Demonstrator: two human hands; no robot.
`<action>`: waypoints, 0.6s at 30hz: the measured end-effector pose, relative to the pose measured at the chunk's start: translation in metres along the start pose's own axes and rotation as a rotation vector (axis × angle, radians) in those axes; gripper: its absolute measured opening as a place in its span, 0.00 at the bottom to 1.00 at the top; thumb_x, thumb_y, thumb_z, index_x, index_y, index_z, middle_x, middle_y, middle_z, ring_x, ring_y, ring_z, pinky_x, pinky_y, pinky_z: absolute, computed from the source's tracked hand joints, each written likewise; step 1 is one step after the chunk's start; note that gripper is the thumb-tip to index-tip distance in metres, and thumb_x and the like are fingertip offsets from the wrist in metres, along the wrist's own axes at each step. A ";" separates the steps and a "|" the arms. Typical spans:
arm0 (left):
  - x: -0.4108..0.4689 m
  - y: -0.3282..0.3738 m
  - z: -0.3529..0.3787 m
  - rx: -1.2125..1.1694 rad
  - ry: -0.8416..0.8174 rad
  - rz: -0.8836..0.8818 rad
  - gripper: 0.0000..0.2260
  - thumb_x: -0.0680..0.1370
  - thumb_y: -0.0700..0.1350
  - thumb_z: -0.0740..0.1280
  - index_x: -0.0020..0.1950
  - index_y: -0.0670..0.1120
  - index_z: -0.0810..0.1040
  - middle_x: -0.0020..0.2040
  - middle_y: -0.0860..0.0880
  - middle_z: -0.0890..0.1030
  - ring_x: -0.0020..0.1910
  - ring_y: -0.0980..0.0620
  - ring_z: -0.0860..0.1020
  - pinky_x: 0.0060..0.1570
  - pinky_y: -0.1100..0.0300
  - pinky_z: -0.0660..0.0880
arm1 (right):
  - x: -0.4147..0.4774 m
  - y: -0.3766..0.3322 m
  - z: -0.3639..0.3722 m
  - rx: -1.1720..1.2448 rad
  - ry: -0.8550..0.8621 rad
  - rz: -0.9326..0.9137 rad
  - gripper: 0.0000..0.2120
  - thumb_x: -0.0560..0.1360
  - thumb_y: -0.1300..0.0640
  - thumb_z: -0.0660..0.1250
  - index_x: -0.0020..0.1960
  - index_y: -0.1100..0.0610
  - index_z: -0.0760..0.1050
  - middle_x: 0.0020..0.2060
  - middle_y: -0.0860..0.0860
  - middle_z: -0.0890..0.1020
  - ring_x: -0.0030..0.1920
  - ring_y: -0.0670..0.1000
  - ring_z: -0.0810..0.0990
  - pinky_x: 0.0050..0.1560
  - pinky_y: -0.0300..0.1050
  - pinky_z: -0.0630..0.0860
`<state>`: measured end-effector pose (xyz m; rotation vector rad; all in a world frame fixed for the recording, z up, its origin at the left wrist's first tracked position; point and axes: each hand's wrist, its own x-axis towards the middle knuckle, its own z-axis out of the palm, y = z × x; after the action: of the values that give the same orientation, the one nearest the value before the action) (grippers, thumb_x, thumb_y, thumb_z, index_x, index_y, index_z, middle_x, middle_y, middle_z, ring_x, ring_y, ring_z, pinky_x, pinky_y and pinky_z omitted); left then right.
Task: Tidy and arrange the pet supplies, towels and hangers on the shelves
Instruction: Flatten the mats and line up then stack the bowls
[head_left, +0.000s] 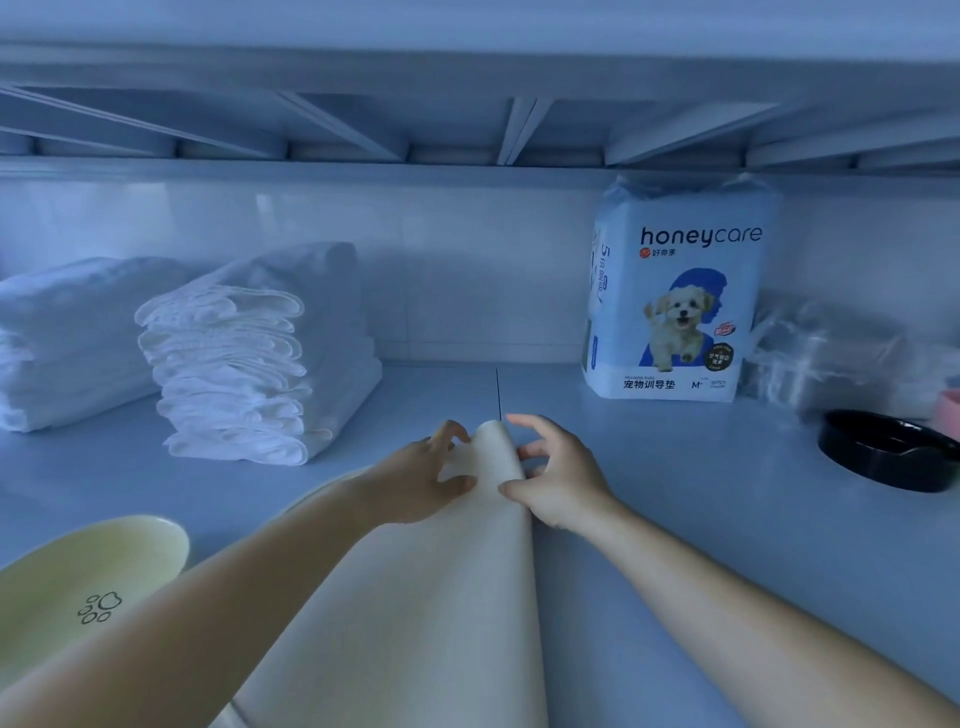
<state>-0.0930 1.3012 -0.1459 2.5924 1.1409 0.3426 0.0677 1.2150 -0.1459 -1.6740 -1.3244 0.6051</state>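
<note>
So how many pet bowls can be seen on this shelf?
2. A pale yellow bowl with a paw print lies front left; a black bowl sits at the right. A pink thing cut off at the right edge may be a third.

A cream mat (467, 597), curled into a roll, lies between stacked white towels (234, 364) and upright honeycare pack (675, 312).

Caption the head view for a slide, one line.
Left hand and right hand grip a curled cream mat on the shelf, between folded white towels and a honeycare pad pack.
</note>
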 end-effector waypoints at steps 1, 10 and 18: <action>0.002 0.001 0.000 -0.018 0.009 0.005 0.17 0.79 0.53 0.60 0.64 0.51 0.58 0.65 0.51 0.71 0.47 0.49 0.72 0.44 0.59 0.67 | 0.002 0.001 -0.002 0.008 0.008 -0.008 0.33 0.65 0.63 0.71 0.64 0.38 0.68 0.47 0.42 0.79 0.39 0.48 0.81 0.37 0.41 0.78; 0.044 0.013 0.006 -0.028 0.024 0.016 0.20 0.79 0.53 0.60 0.69 0.49 0.64 0.67 0.50 0.69 0.62 0.50 0.70 0.59 0.57 0.68 | 0.013 0.021 -0.049 0.070 0.064 -0.046 0.33 0.66 0.67 0.68 0.63 0.38 0.69 0.48 0.43 0.79 0.39 0.51 0.81 0.41 0.48 0.80; 0.107 0.081 0.033 -0.085 0.174 0.150 0.15 0.78 0.45 0.63 0.64 0.48 0.69 0.58 0.51 0.72 0.58 0.49 0.70 0.51 0.60 0.65 | 0.032 0.063 -0.135 0.068 0.234 0.047 0.25 0.68 0.68 0.65 0.60 0.47 0.74 0.47 0.42 0.79 0.44 0.46 0.80 0.41 0.38 0.75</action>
<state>0.0433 1.3226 -0.1376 2.6197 0.9632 0.6473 0.2187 1.1973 -0.1300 -1.6689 -1.0887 0.4597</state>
